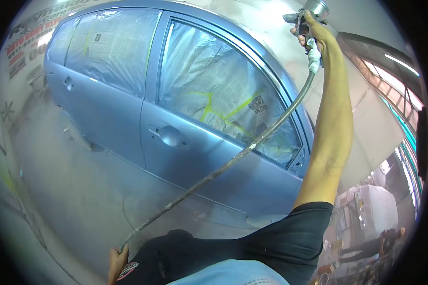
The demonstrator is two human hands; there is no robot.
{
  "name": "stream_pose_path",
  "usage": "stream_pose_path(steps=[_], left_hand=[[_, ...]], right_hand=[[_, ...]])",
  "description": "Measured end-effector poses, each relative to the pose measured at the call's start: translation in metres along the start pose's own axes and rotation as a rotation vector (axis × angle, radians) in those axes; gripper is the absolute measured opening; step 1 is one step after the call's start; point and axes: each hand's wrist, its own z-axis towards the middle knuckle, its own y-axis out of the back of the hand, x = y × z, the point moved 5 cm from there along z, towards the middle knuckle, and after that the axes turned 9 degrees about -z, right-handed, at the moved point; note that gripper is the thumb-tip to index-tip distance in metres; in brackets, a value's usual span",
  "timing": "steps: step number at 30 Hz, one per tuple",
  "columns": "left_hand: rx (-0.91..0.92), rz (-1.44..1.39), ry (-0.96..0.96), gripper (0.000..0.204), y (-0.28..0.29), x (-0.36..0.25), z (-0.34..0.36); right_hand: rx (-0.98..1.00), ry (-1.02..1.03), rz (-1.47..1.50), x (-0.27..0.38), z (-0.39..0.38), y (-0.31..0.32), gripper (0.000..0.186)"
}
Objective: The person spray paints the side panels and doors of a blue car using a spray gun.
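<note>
High in the view, my right hand [309,28] grips a spray gun [302,18] with a metal cup, held up beside the roof edge of a blue car [104,109]. Pale wrapping covers the gun's lower fitting, where a dark hose [223,168] runs down diagonally across my view. My left hand [119,259] is closed around that hose near the lower edge. The car's side windows [218,85] are masked with plastic, newspaper and yellow tape, and its two door handles show. A light haze hangs over the floor and lower bodywork.
A white wall with a printed sign [26,42] stands at the left. To the right are a pale panel [371,133], a light-coloured covered vehicle or object [371,211] and another person [385,242] in dark clothes. The grey floor [52,156] runs along the car.
</note>
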Motion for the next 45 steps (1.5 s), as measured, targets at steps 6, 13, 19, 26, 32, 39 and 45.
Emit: stream_pose_path(steps=[6, 13, 19, 26, 32, 39, 45], left_hand=[[0.039, 0.274, -0.168, 0.041, 0.095, -0.112, 0.073], [0.086, 0.341, -0.122, 0.041, 0.097, -0.156, 0.118], [0.081, 0.422, -0.128, 0.044, 0.126, -0.166, 0.163], [0.151, 0.466, -0.175, 0.048, 0.185, -0.193, 0.228], [0.074, 0.382, -0.107, 0.050, 0.268, -0.200, 0.311], [0.119, 0.273, -0.033, 0.052, 0.331, -0.267, 0.359], [0.051, 0.212, -0.002, 0.048, 0.366, -0.322, 0.389]], right_hand=[[-0.108, -0.234, -0.093, -0.066, 0.013, 0.009, 0.050], [-0.265, -0.391, -0.268, -0.077, 0.058, -0.035, 0.051], [-0.227, -0.400, -0.303, -0.083, 0.118, -0.070, 0.053], [-0.146, -0.304, -0.244, -0.047, 0.181, -0.203, 0.047], [-0.144, -0.176, -0.220, 0.004, 0.248, -0.324, 0.053], [-0.142, -0.142, -0.204, 0.076, 0.320, -0.459, 0.056], [-0.119, 0.062, -0.065, 0.093, 0.366, -0.504, 0.046]])
